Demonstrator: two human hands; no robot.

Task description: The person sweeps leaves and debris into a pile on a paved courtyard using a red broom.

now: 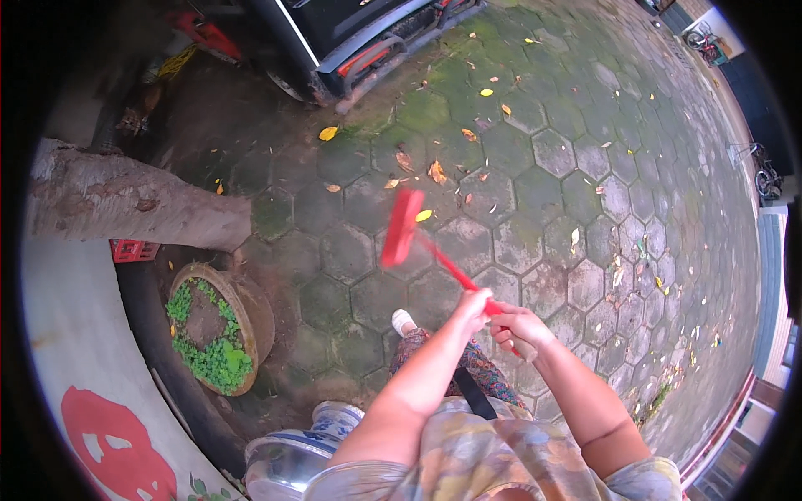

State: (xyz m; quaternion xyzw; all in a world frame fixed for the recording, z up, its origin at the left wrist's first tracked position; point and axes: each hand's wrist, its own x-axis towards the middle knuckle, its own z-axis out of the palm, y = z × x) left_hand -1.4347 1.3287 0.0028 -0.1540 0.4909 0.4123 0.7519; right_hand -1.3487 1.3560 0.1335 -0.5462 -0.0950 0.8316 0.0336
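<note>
Both of my hands are closed around the red handle of what looks like a broom [452,268]. Its wide red head [402,228] is blurred, so bristles cannot be made out. My left hand [474,308] grips farther down the shaft, towards the head. Close behind it, my right hand [519,328] holds the upper part near my waist. The head is over mossy hexagonal paving [382,294], with a yellow leaf [424,215] right beside it. Whether the head touches the ground is unclear. Other fallen leaves [437,172] lie scattered beyond it.
A tree trunk [144,197] and a round planter [266,313] with green plants stand at left. Behind the trunk is a red crate [133,250]. A metal basin [276,470] sits near my left elbow. A dark vehicle [357,31] is parked ahead. More leaves [619,275] litter the right side.
</note>
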